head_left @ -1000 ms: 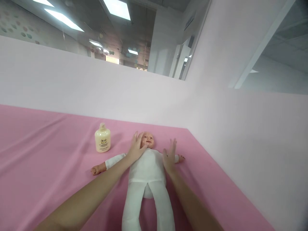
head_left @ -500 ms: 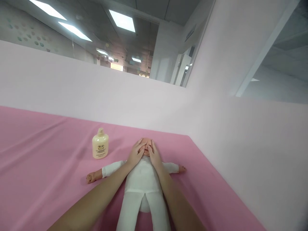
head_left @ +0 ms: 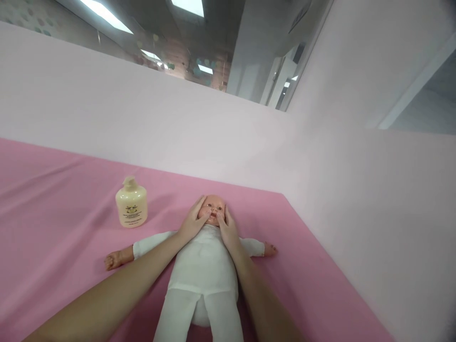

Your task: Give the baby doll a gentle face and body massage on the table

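A baby doll (head_left: 204, 266) with a white cloth body lies on its back, its arms spread and its head at the far end. Along the left side of the doll's head (head_left: 215, 201) rests my left hand (head_left: 193, 222), fingers stretched out and thumb beside the mouth. My right hand (head_left: 228, 229) lies against the other side of the head, its fingers extended and its thumb close to the mouth's other corner. Both hands are open and touch the doll without gripping it. The doll's eyes and nose show between them.
A cream pump bottle (head_left: 131, 204) stands upright to the left of the doll. Under everything lies a pink sheet (head_left: 64, 213) with some creases. White walls (head_left: 160, 128) border it at the back and right, with glass panels above.
Both thumbs have moved down from the upper face to beside the mouth, uncovering the doll's eyes. The view has shifted slightly, so the bottle appears larger and farther left.
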`<action>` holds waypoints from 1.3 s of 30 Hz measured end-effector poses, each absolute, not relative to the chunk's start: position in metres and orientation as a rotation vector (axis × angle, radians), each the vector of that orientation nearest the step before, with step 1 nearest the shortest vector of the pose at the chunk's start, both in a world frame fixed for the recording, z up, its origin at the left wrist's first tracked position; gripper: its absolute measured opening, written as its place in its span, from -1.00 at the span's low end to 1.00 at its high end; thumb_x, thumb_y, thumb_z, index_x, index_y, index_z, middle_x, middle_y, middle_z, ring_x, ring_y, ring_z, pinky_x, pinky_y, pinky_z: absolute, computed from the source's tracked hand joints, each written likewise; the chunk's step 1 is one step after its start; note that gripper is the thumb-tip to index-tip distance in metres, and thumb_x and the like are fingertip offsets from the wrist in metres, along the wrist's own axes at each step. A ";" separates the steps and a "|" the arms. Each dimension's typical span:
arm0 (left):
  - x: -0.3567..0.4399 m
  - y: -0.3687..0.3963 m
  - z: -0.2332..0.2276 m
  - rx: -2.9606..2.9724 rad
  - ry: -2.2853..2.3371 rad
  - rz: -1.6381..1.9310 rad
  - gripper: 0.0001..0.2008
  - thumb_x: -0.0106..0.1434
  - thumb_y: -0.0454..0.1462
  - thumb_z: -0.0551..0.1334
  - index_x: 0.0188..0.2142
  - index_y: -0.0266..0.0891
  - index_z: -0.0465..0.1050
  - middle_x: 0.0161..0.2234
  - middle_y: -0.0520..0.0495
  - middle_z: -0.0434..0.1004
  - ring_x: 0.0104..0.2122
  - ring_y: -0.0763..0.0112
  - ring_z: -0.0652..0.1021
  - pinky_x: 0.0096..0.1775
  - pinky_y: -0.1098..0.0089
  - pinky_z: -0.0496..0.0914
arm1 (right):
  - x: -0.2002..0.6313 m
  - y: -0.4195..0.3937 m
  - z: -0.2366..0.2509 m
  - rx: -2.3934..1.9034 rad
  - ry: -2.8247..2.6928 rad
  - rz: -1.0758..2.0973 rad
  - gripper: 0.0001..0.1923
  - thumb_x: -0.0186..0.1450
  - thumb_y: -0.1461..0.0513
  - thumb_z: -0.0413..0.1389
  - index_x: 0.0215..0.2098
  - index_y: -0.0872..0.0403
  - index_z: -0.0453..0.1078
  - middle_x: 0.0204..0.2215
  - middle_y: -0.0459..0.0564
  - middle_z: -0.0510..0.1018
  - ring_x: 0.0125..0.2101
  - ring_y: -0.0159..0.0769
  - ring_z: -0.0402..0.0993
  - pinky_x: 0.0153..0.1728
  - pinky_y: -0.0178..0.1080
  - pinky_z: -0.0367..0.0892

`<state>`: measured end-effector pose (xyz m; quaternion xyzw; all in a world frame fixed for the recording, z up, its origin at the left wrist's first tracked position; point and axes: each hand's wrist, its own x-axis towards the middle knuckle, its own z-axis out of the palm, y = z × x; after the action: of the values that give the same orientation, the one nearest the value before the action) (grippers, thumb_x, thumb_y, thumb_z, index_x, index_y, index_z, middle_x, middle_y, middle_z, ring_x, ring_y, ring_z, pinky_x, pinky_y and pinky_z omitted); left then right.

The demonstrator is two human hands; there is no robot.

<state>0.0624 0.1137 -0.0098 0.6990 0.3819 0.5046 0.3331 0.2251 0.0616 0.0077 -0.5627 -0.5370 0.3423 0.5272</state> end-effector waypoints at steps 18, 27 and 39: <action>0.062 0.107 -0.002 1.952 0.932 1.362 -0.46 0.44 -0.04 0.12 0.34 -0.12 0.32 0.45 -0.17 0.14 0.44 0.17 0.19 0.44 0.06 0.06 | 0.226 0.059 0.011 -1.338 -1.354 0.772 -0.08 0.37 -0.19 0.04 0.51 0.07 -0.06 0.46 0.05 0.14 0.46 -0.11 0.08 0.46 -0.02 0.03; 0.065 0.113 -0.012 1.927 1.044 1.370 -0.38 0.42 -0.04 0.12 0.41 -0.13 0.18 0.44 -0.19 0.14 0.45 0.12 0.14 0.44 0.00 0.03 | 0.224 0.057 0.013 -1.323 -1.344 0.805 -0.08 0.38 -0.20 0.02 0.52 0.06 -0.09 0.47 0.03 0.12 0.46 -0.15 0.07 0.46 -0.04 0.01; 0.063 0.111 -0.010 1.961 1.028 1.376 -0.40 0.42 -0.05 0.12 0.40 -0.12 0.22 0.44 -0.19 0.13 0.44 0.15 0.15 0.45 0.03 0.01 | 0.223 0.056 0.014 -1.284 -1.375 0.759 -0.11 0.38 -0.21 0.01 0.51 0.03 -0.03 0.47 0.01 0.14 0.46 -0.14 0.07 0.47 -0.02 -0.01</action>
<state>0.0632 0.1112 -0.0099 0.7255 0.3803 0.5090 0.2645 0.2229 0.0563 0.0142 -0.5374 -0.5754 0.3178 0.5284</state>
